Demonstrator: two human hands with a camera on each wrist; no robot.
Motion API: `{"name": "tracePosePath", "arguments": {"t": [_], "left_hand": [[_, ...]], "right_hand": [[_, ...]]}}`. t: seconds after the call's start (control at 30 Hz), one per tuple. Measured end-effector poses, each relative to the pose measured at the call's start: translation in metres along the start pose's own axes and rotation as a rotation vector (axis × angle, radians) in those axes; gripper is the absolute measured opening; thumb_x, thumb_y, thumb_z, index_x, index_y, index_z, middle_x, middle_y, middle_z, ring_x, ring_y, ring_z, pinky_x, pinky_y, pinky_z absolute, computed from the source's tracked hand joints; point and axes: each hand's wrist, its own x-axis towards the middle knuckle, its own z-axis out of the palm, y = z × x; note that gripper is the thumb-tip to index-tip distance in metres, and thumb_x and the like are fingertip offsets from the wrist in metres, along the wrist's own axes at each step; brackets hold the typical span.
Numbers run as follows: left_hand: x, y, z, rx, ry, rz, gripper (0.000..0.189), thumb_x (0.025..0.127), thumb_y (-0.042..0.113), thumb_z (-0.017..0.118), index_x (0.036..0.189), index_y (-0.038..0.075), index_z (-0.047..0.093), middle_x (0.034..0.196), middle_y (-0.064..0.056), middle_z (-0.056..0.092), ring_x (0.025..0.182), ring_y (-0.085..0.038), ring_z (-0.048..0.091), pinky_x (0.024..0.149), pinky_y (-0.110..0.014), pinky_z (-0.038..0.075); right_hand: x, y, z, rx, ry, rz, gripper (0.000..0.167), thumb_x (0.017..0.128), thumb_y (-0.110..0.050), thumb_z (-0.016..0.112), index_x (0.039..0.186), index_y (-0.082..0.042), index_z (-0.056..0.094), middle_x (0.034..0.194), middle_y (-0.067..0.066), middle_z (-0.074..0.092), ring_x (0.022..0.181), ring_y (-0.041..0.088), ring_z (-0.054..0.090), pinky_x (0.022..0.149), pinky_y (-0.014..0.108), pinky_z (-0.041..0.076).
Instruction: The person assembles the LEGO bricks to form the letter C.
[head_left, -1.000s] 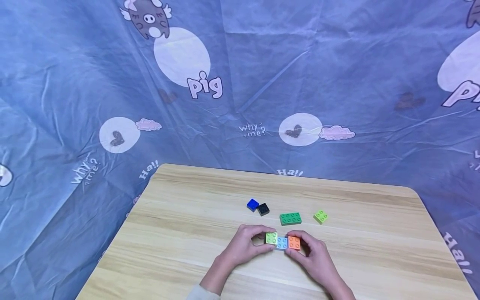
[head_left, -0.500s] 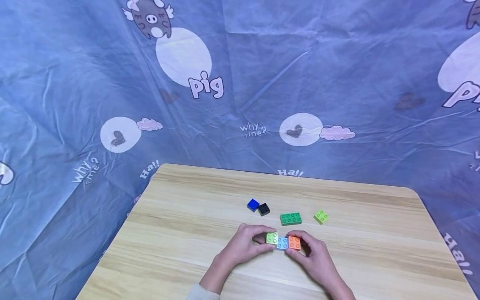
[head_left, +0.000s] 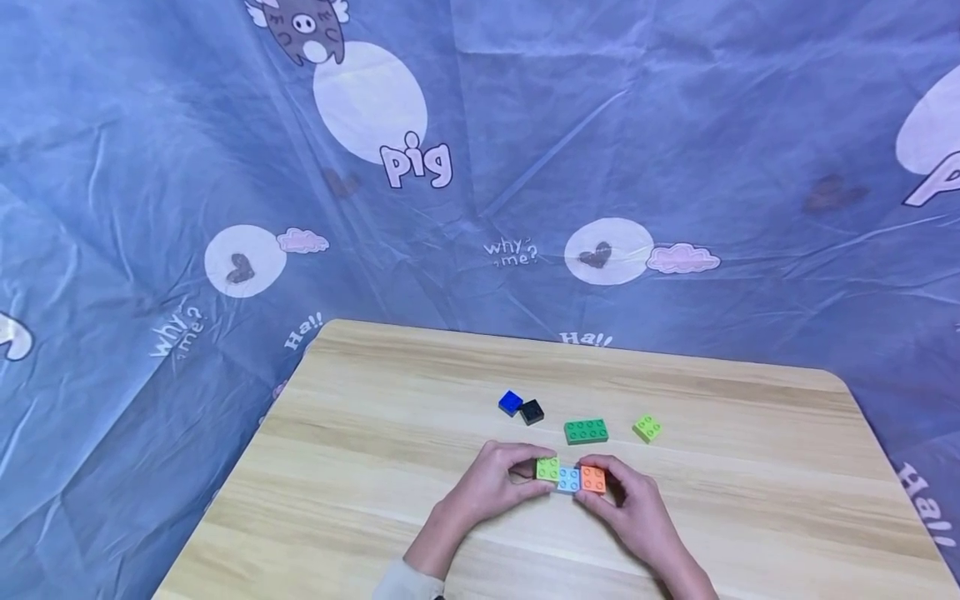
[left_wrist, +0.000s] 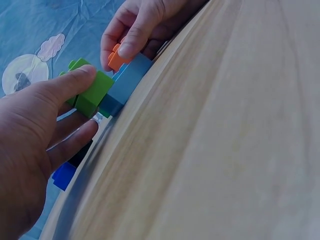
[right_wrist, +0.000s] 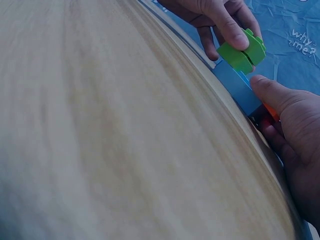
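Observation:
My left hand (head_left: 492, 482) pinches a light green block (left_wrist: 97, 94) between thumb and fingers; a seam crosses the block in the right wrist view. It stands at the left end of a light blue brick (left_wrist: 130, 80), overlapping that end and looking slightly tilted in the wrist views. An orange brick (head_left: 593, 479) sits on the blue brick's right end. Around this end my right hand (head_left: 639, 510) grips, thumb on the near side and fingers on the far side, partly hiding the orange brick in the wrist views. Blue studs show between the green and orange pieces.
Beyond the hands lie a dark green brick (head_left: 587, 431), a loose lime green brick (head_left: 647, 428), a black brick (head_left: 532, 412) and a blue brick (head_left: 510, 402). The wooden table (head_left: 337, 467) ends before a patterned blue cloth (head_left: 465, 208).
The head view has shifted slightly, so the table and hands appear a little higher and to the right. Both hands keep the same hold on the bricks.

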Motion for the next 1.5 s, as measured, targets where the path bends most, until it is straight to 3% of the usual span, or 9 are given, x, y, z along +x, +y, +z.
{"name": "tracePosePath", "arguments": {"t": [0.13, 0.33, 0.53, 0.77, 0.97, 1.2, 1.37, 1.5], "left_hand": [[0.002, 0.002, -0.002, -0.025, -0.013, -0.021, 0.044, 0.09, 0.029, 0.086, 0.13, 0.015, 0.074, 0.125, 0.0, 0.076, 0.103, 0.001, 0.071, 0.088, -0.014, 0.057], [0.003, 0.007, -0.004, 0.117, 0.002, -0.03, 0.044, 0.089, 0.038, 0.086, 0.129, 0.022, 0.076, 0.125, 0.009, 0.076, 0.115, -0.004, 0.069, 0.102, -0.023, 0.054], [0.003, 0.011, -0.005, 0.244, 0.002, -0.028, 0.044, 0.088, 0.042, 0.086, 0.128, 0.026, 0.076, 0.123, 0.01, 0.076, 0.113, -0.004, 0.071, 0.101, -0.027, 0.055], [0.006, 0.014, -0.004, 0.237, 0.012, -0.045, 0.043, 0.088, 0.042, 0.086, 0.126, 0.026, 0.076, 0.122, 0.011, 0.077, 0.111, -0.002, 0.07, 0.1, -0.027, 0.055], [0.003, 0.009, 0.001, 0.151, -0.011, -0.067, 0.042, 0.092, 0.043, 0.083, 0.128, 0.026, 0.074, 0.124, 0.014, 0.074, 0.109, 0.001, 0.067, 0.098, -0.027, 0.054], [0.001, -0.003, 0.009, -0.109, -0.05, -0.117, 0.043, 0.092, 0.033, 0.084, 0.132, 0.027, 0.07, 0.122, 0.014, 0.072, 0.098, 0.003, 0.061, 0.085, -0.018, 0.055], [0.002, -0.006, 0.011, -0.182, -0.034, -0.068, 0.044, 0.096, 0.034, 0.079, 0.138, 0.024, 0.069, 0.135, 0.009, 0.07, 0.112, -0.003, 0.066, 0.096, -0.025, 0.057], [0.003, -0.006, 0.013, -0.191, -0.004, -0.037, 0.037, 0.1, 0.034, 0.074, 0.135, 0.023, 0.072, 0.132, 0.007, 0.073, 0.119, -0.006, 0.067, 0.104, -0.028, 0.054]], "right_hand": [[0.002, 0.0, -0.001, -0.006, 0.001, -0.011, 0.046, 0.083, -0.014, 0.091, 0.125, -0.019, 0.072, 0.119, -0.005, 0.074, 0.1, 0.006, 0.067, 0.085, 0.022, 0.06], [0.002, 0.0, -0.002, -0.004, 0.003, -0.003, 0.046, 0.083, -0.015, 0.091, 0.124, -0.02, 0.073, 0.119, -0.006, 0.075, 0.099, 0.006, 0.067, 0.084, 0.022, 0.06], [0.001, 0.001, -0.002, -0.011, -0.002, 0.011, 0.045, 0.084, -0.017, 0.091, 0.125, -0.019, 0.072, 0.119, -0.006, 0.075, 0.099, 0.006, 0.067, 0.084, 0.022, 0.059], [0.005, 0.0, -0.005, -0.007, -0.005, 0.027, 0.045, 0.084, -0.016, 0.091, 0.125, -0.021, 0.072, 0.118, -0.006, 0.075, 0.098, 0.007, 0.066, 0.084, 0.021, 0.059], [0.002, -0.002, -0.004, -0.012, -0.007, 0.06, 0.045, 0.083, -0.017, 0.091, 0.124, -0.021, 0.073, 0.118, -0.006, 0.075, 0.098, 0.006, 0.066, 0.084, 0.022, 0.059], [-0.001, -0.002, -0.003, -0.012, -0.015, 0.088, 0.045, 0.083, -0.019, 0.091, 0.124, -0.02, 0.073, 0.12, -0.005, 0.075, 0.102, 0.007, 0.067, 0.088, 0.022, 0.059], [0.001, -0.002, -0.004, -0.013, -0.011, 0.068, 0.045, 0.083, -0.017, 0.091, 0.124, -0.019, 0.073, 0.119, -0.005, 0.075, 0.101, 0.007, 0.067, 0.086, 0.023, 0.06], [0.002, -0.001, -0.004, -0.019, -0.008, 0.049, 0.045, 0.083, -0.017, 0.091, 0.124, -0.019, 0.073, 0.117, -0.006, 0.075, 0.097, 0.006, 0.066, 0.082, 0.022, 0.059]]}}
